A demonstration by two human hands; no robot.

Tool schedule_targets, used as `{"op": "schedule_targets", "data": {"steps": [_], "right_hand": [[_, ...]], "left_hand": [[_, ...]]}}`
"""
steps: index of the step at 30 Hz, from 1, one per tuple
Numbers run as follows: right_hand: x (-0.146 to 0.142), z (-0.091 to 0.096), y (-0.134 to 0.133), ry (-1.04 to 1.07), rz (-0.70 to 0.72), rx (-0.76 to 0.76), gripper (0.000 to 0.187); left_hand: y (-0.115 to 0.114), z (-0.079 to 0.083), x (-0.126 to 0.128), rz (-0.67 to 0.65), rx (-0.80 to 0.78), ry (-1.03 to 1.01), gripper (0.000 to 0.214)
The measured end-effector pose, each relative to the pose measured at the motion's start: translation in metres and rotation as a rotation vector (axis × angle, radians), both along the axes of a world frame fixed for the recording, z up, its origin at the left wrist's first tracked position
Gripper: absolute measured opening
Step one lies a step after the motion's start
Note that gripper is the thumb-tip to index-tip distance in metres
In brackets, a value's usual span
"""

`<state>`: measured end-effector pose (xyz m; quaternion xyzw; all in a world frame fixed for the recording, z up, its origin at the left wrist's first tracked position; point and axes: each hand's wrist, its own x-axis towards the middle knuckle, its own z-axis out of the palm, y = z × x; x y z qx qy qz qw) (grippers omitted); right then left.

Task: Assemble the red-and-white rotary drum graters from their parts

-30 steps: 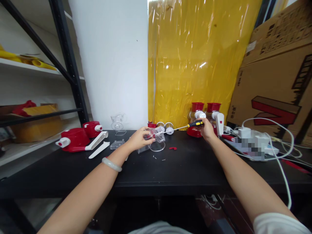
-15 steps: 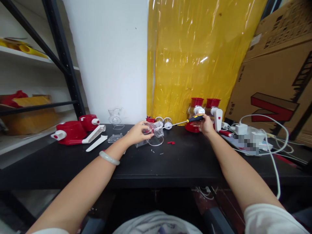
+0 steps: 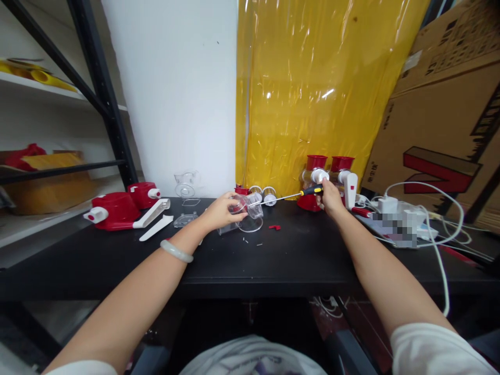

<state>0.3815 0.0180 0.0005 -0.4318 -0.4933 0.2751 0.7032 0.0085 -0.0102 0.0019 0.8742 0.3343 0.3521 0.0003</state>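
My left hand (image 3: 224, 212) is closed round a clear plastic part (image 3: 253, 207), tilted above the black table. In my right hand (image 3: 330, 197) is a screwdriver (image 3: 311, 191) with a black and yellow handle, its long shaft pointing left into the clear part. Whether the tip sits on a screw is too small to tell. Below the held part lies another clear plastic piece (image 3: 250, 225). A small red piece (image 3: 274, 227) and a few tiny metal bits (image 3: 245, 240), which look like screws, lie on the table in front.
Red housings (image 3: 114, 211), a white handle (image 3: 157, 228) and clear parts (image 3: 185, 220) lie to the left. Two red-topped devices (image 3: 317, 162) stand behind my right hand. White chargers and cables (image 3: 410, 216) cover the right side, before a cardboard box (image 3: 437, 130).
The fingers of my right hand have shifted on the screwdriver handle. The clear part and my left hand stay almost in place.
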Motion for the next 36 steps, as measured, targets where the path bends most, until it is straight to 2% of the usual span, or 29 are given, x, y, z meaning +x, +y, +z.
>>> {"op": "schedule_targets", "data": {"steps": [3, 6, 12, 18, 20, 24, 27, 33, 36], "right_hand": [[0.0, 0.0013, 0.0005, 0.131, 0.114, -0.004, 0.032], [-0.0006, 0.0029, 0.0003, 0.165, 0.19, -0.014, 0.024], [-0.0029, 0.0029, -0.0005, 0.126, 0.152, 0.004, 0.023], [0.0008, -0.0006, 0.0013, -0.021, 0.024, 0.058, 0.038], [0.0012, -0.0005, 0.0018, -0.026, -0.001, 0.073, 0.037], [-0.0006, 0.0031, -0.0003, 0.145, 0.096, 0.022, 0.028], [-0.002, 0.0058, -0.0037, 0.175, 0.175, 0.0, 0.025], [-0.0047, 0.0078, -0.0071, 0.148, 0.153, 0.031, 0.028], [-0.0048, 0.0077, -0.0066, 0.117, 0.089, 0.04, 0.034]], "left_hand": [[-0.002, 0.0016, 0.0007, 0.005, -0.005, 0.005, 0.025], [-0.0034, 0.0025, 0.0013, 0.007, -0.01, 0.009, 0.025], [-0.0033, 0.0016, 0.0015, 0.008, -0.006, 0.013, 0.025], [-0.0041, 0.0022, 0.0018, -0.004, -0.012, 0.004, 0.023], [-0.0048, 0.0026, 0.0021, -0.012, -0.013, -0.003, 0.022], [-0.0058, 0.0028, 0.0028, -0.022, -0.01, -0.013, 0.02], [-0.0054, 0.0021, 0.0032, -0.018, -0.01, -0.013, 0.02], [-0.0039, 0.0013, 0.0034, -0.018, -0.01, -0.015, 0.02], [-0.004, 0.0016, 0.0033, -0.012, -0.015, -0.014, 0.021]]}}
